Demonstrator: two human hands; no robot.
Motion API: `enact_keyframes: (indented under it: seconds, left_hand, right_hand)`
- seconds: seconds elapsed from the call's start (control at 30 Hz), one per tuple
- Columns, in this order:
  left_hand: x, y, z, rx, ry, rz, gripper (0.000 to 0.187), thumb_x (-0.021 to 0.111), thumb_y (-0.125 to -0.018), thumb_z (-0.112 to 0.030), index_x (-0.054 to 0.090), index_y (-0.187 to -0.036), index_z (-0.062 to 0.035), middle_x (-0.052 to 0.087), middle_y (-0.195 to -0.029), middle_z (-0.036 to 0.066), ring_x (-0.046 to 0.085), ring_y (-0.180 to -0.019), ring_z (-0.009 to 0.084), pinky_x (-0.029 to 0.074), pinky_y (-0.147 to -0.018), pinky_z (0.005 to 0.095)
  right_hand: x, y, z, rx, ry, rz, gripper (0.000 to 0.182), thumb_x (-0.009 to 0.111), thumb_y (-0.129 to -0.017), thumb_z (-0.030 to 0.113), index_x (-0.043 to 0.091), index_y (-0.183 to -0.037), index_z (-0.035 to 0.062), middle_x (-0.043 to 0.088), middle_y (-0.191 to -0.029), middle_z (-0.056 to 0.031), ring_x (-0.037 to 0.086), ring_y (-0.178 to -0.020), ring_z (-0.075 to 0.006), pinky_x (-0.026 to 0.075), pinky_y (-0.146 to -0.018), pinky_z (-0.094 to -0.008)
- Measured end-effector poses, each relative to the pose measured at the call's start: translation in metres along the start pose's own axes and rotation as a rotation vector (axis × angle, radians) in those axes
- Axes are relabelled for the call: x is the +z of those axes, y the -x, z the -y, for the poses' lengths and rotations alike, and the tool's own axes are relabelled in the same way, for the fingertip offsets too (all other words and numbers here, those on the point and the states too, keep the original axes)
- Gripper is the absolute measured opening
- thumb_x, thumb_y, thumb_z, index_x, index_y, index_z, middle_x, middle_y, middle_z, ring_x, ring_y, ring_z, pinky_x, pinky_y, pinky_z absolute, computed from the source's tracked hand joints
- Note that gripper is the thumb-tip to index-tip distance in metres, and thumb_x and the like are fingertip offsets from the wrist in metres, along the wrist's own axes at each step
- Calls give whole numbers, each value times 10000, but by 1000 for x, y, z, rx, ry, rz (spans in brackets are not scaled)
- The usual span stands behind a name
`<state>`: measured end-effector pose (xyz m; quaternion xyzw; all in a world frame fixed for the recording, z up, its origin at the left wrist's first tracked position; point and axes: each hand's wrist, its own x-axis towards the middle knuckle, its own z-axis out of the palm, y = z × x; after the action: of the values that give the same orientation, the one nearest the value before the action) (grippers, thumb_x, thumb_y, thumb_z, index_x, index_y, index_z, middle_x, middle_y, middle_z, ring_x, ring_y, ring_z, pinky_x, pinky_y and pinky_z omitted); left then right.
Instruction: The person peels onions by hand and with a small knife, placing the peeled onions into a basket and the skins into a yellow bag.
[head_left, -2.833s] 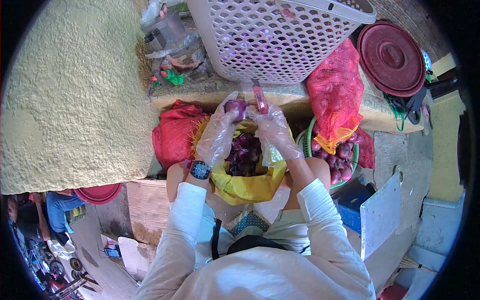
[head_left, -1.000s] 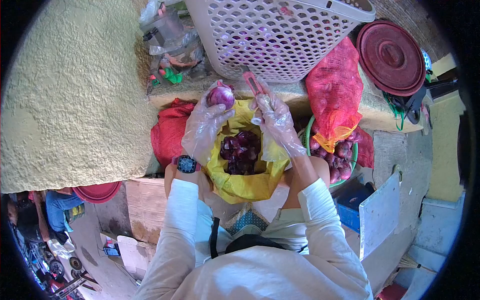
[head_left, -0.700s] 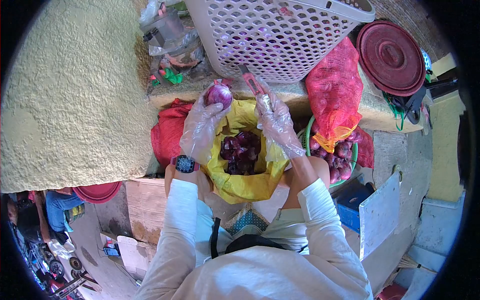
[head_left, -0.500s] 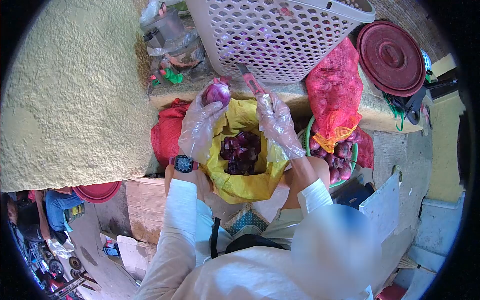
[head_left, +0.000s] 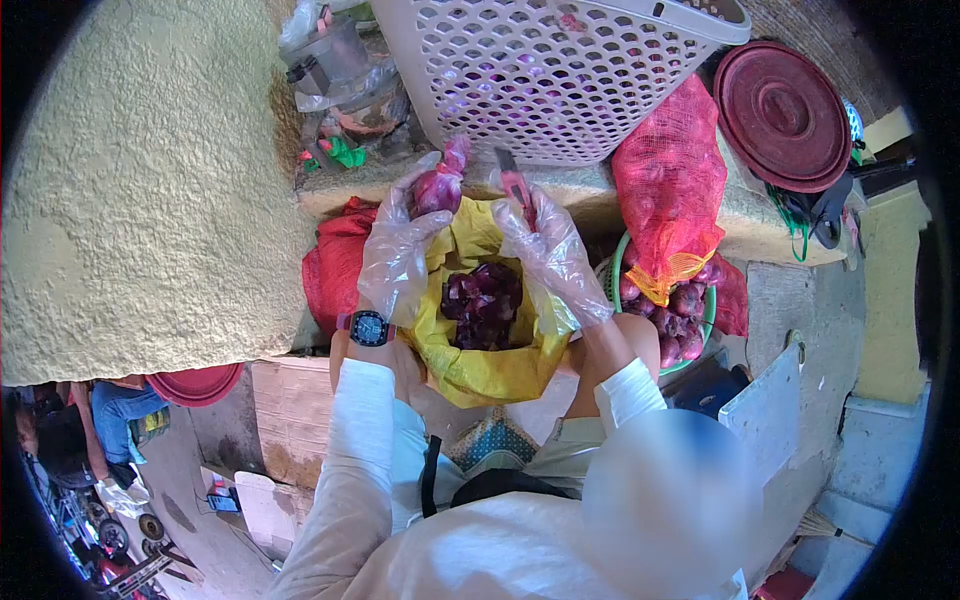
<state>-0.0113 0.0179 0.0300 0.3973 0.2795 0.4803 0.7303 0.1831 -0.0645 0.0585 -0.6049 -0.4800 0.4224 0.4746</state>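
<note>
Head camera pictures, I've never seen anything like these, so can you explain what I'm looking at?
There is no machine working here, just a person. Every picture comes from one camera worn on the head, looking down, so the body is at the bottom. The left hand and right hand wear clear plastic gloves. The left holds a red onion; the right holds a small pink-handled blade. Between the knees, an open yellow sack holds dark purple peelings. Ahead, a lattice basket sits on a ledge. More onions lie to the right.
</note>
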Motion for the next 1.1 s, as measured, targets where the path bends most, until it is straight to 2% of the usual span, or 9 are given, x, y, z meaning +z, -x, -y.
enact_keyframes:
  seconds: [0.07,0.17,0.27,0.33,0.53,0.73,0.97,1.03,1.1]
  left_hand:
    - [-1,0,1,25,-4,1,718,712,-821,128,506,-1491,-32,565,-1449,103,583,-1285,207,455,-1138,321]
    - [5,4,-3,35,-72,18,699,664,-844,128,489,-1499,-41,536,-1495,108,564,-1329,223,469,-1150,343]
    - [10,6,-8,-50,21,-19,697,724,-817,126,524,-1468,-21,594,-1417,109,598,-1266,206,460,-1137,335]
    - [9,5,-6,-54,2,25,678,729,-819,125,535,-1454,-15,608,-1397,116,604,-1258,208,471,-1131,340]
    - [10,5,1,-52,24,53,663,744,-832,114,525,-1445,-11,609,-1388,125,610,-1252,213,489,-1110,335]
    - [17,8,3,-29,-36,37,655,757,-835,100,521,-1435,-19,610,-1364,119,618,-1222,209,504,-1080,336]
    - [17,8,7,-32,-51,37,650,774,-822,100,536,-1414,-19,609,-1353,117,615,-1215,207,514,-1064,337]
    - [17,7,7,-54,-18,40,637,774,-823,101,541,-1406,-10,612,-1347,117,615,-1216,211,521,-1060,340]
    - [19,8,8,-55,-18,28,635,775,-825,97,541,-1406,-4,615,-1342,118,618,-1210,212,524,-1059,342]
  right_hand:
    - [2,-2,-1,8,-29,32,427,676,-1024,233,593,-1350,-30,694,-1019,-72,614,-911,-97,528,-830,-300]
    - [6,-6,-14,-126,2,9,468,717,-1006,274,607,-1351,-23,651,-986,-4,558,-847,-75,498,-779,-263]
    - [5,-7,-11,-134,34,84,515,765,-971,304,620,-1321,-44,703,-1039,-48,610,-913,-104,522,-841,-291]
    - [2,-4,9,-28,329,124,544,816,-921,316,646,-1266,-68,747,-1073,-129,654,-948,-140,536,-889,-330]
    - [3,-3,6,-74,477,46,568,870,-846,350,687,-1206,-49,755,-1097,-218,740,-958,-249,556,-878,-389]
    - [3,-2,10,-70,592,-24,511,875,-825,380,721,-1106,-18,744,-1040,-236,729,-964,-389,567,-842,-434]
    - [1,-2,8,-82,708,-44,498,839,-840,443,729,-1070,16,721,-956,-251,704,-925,-421,560,-803,-462]
    - [-1,-2,4,-149,755,-31,564,727,-883,577,680,-1016,31,712,-933,-237,702,-912,-417,548,-792,-511]
    - [-2,-2,7,-143,791,-25,577,707,-892,592,681,-1019,30,713,-935,-237,705,-908,-414,551,-793,-509]
